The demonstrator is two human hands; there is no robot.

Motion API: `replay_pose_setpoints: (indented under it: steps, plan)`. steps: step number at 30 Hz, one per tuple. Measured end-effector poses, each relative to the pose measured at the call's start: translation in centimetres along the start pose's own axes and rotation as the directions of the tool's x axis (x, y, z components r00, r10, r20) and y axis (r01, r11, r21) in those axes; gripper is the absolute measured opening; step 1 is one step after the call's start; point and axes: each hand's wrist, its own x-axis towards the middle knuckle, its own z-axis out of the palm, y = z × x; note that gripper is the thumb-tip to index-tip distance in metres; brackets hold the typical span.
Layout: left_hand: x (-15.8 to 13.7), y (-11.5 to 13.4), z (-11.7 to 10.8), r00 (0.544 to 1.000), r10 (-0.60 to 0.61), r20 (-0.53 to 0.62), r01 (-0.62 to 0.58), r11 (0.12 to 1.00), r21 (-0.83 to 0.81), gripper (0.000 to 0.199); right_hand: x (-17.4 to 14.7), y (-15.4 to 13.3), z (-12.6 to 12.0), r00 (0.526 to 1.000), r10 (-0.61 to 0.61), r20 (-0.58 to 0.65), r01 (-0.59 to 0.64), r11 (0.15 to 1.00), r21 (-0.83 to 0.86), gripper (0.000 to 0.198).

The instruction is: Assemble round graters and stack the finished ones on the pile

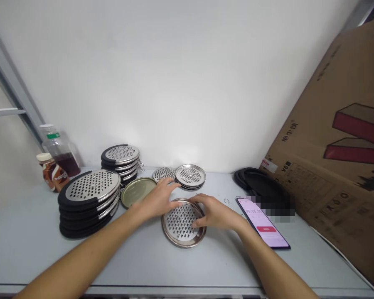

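Observation:
A round metal grater plate [182, 224] with a raised rim lies on the table in front of me. My left hand [162, 197] is over its upper left edge, fingers spread, with the thumb close to the rim. On the other side, my right hand [216, 212] curves over the right rim, thumb and fingers apart; the thumb tip is over the perforated face. Whether it presses on the plate cannot be made out. Behind my left forearm lies an olive-gold round lid [139, 191], partly covered. Further back are a perforated disc [163, 173] and several stacked metal plates [190, 176].
Two stacks of black-edged graters, a near stack [90, 203] and a far stack [121, 160], stand left, beside a brown bottle [51, 172] and a clear jug [64, 153]. Rightward are a lit phone [263, 224], black rings [262, 182] and a leaning cardboard box [333, 158].

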Motion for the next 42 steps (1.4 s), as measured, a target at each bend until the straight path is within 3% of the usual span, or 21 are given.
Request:
replay_pose_setpoints:
  steps: [3, 7, 12, 19, 22, 25, 28, 30, 31, 32, 34, 35, 37, 39, 42]
  plan:
    - [4.5, -0.6, 0.4, 0.998, 0.059, 0.018, -0.06, 0.997, 0.048, 0.047, 0.2, 0.8, -0.2, 0.992, 0.073, -0.099, -0.069, 0.997, 0.044, 0.055]
    - [8.3, -0.8, 1.1, 0.979, 0.178, 0.101, -0.186, 0.98, 0.077, 0.013, 0.7, 2.0, -0.1, 0.954, 0.172, -0.244, -0.17, 0.985, 0.028, 0.04]
    - [9.1, -0.6, 1.2, 0.943, 0.284, 0.175, -0.304, 0.948, 0.096, 0.023, 1.1, 2.0, 0.3, 0.933, 0.192, -0.304, -0.213, 0.976, -0.038, 0.039]
    - [10.0, 0.3, 0.9, 0.934, 0.346, 0.09, -0.353, 0.933, 0.073, 0.014, 1.1, 1.4, 1.1, 0.936, 0.2, -0.29, -0.222, 0.974, -0.045, 0.045]
    - [10.6, 1.2, 0.2, 0.944, 0.329, 0.021, -0.329, 0.944, 0.024, 0.012, 1.2, 1.7, 1.1, 0.932, 0.207, -0.298, -0.234, 0.97, -0.059, 0.044]
    - [10.2, 2.2, -1.3, 0.959, 0.267, -0.095, -0.273, 0.961, -0.054, 0.012, 1.2, 2.2, 0.6, 0.898, 0.251, -0.362, -0.283, 0.958, -0.036, 0.04]
    - [8.2, 3.1, -3.3, 0.959, 0.144, -0.243, -0.187, 0.968, -0.167, 0.02, 1.3, 2.5, -0.6, 0.799, 0.278, -0.533, -0.269, 0.958, 0.096, 0.043]
    - [6.2, 3.4, -4.3, 0.955, 0.044, -0.293, -0.129, 0.952, -0.279, 0.025, 1.1, 2.5, -1.5, 0.744, 0.306, -0.594, -0.153, 0.943, 0.294, 0.051]
    - [5.2, 3.4, -4.5, 0.958, -0.027, -0.285, -0.09, 0.917, -0.389, 0.026, 1.0, 2.5, -2.0, 0.754, 0.324, -0.572, -0.078, 0.908, 0.411, 0.054]
    - [4.2, 3.3, -4.6, 0.964, -0.135, -0.228, -0.027, 0.806, -0.592, 0.025, 0.9, 2.4, -2.4, 0.793, 0.326, -0.515, -0.014, 0.855, 0.519, 0.055]
    - [2.3, 2.6, -4.4, 0.957, -0.289, -0.04, 0.111, 0.488, -0.865, 0.024, 0.6, 2.2, -3.0, 0.899, 0.277, -0.339, 0.025, 0.74, 0.672, 0.05]
    - [1.4, 2.2, -4.1, 0.941, -0.332, 0.059, 0.178, 0.34, -0.924, 0.023, 0.5, 2.2, -3.2, 0.937, 0.247, -0.245, 0.001, 0.703, 0.711, 0.046]
    - [-0.1, 1.3, -3.4, 0.897, -0.374, 0.233, 0.31, 0.157, -0.938, 0.025, 0.1, 2.1, -3.4, 0.965, 0.245, -0.094, -0.098, 0.668, 0.737, 0.045]
    - [-1.5, 0.5, -2.8, 0.853, -0.37, 0.368, 0.427, 0.089, -0.9, 0.036, -0.1, 2.2, -3.3, 0.958, 0.285, 0.029, -0.216, 0.655, 0.724, 0.056]
    - [-3.2, -0.1, -2.3, 0.826, -0.335, 0.453, 0.526, 0.171, -0.833, 0.056, -0.4, 2.4, -2.9, 0.935, 0.274, 0.226, -0.353, 0.657, 0.666, 0.075]
